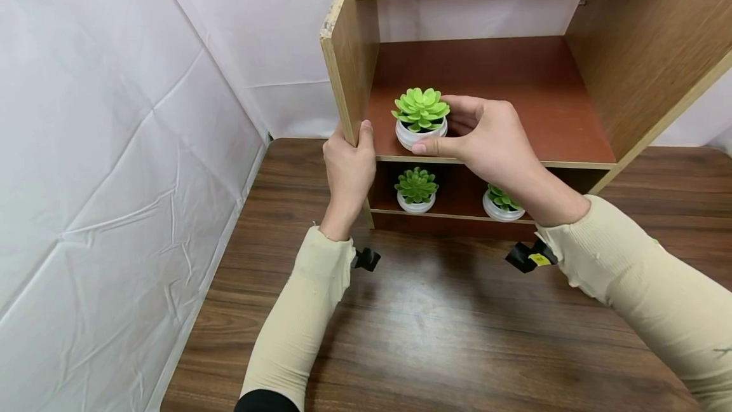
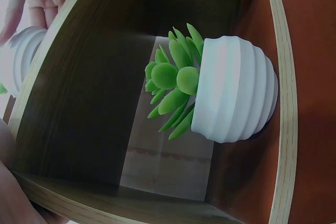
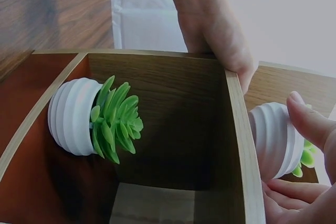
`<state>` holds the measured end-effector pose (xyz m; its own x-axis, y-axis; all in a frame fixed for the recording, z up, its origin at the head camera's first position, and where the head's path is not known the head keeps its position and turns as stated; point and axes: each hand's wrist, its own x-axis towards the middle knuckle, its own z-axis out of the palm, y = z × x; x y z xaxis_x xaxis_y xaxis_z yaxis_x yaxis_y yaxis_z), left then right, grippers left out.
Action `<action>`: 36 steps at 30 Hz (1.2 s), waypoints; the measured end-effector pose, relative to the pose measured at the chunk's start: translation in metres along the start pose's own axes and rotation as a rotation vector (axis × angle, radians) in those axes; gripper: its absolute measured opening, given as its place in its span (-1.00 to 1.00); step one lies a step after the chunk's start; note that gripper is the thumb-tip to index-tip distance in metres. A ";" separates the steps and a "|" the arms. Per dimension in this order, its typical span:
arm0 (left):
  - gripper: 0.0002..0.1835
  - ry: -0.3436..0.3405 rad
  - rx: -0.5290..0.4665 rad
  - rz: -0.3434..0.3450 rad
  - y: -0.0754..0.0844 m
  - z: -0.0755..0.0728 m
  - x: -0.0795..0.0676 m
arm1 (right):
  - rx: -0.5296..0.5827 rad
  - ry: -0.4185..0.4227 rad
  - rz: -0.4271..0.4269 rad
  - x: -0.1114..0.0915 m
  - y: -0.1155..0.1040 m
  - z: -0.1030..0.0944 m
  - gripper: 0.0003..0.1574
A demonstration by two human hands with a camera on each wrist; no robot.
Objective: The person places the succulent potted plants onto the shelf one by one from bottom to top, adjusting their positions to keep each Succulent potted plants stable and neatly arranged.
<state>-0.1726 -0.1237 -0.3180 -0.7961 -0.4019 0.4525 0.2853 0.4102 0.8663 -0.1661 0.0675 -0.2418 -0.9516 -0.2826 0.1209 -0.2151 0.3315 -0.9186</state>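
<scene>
My right hand (image 1: pixel 494 138) holds a potted succulent (image 1: pixel 420 116) by its white ribbed pot, at the left front of the upper shelf board (image 1: pixel 492 91). Its thumb (image 3: pixel 310 124) lies along one side of the pot and the fingers reach round the other. With my left hand (image 1: pixel 350 164) I grip the front edge of the left side panel (image 1: pixel 343 75) of a wooden shelf unit, thumb on the inner side. In the left wrist view, the held pot (image 2: pixel 23 56) shows partly behind the board edge.
Below, in the low compartment, stand two more potted succulents, one at left (image 1: pixel 416 191) and one at right (image 1: pixel 503 203), partly behind my right wrist. The unit stands on a dark wood table (image 1: pixel 434 336). White sheeting (image 1: pixel 114 145) hangs at the left and behind.
</scene>
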 end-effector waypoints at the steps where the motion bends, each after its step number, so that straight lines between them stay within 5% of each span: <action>1: -0.71 0.000 0.000 0.002 0.000 0.000 0.000 | -0.001 0.001 0.005 -0.001 0.000 -0.001 -0.02; 8: -0.72 0.014 0.002 0.000 -0.001 -0.001 0.001 | -0.051 0.008 0.010 -0.006 -0.003 -0.005 0.11; 36: -0.78 0.020 0.010 0.007 0.001 -0.007 0.003 | -0.197 0.153 -0.122 -0.029 -0.001 -0.008 0.09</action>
<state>-0.1714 -0.1302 -0.3145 -0.7834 -0.4150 0.4627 0.2854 0.4211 0.8609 -0.1398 0.0823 -0.2416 -0.9348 -0.1969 0.2955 -0.3547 0.4765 -0.8045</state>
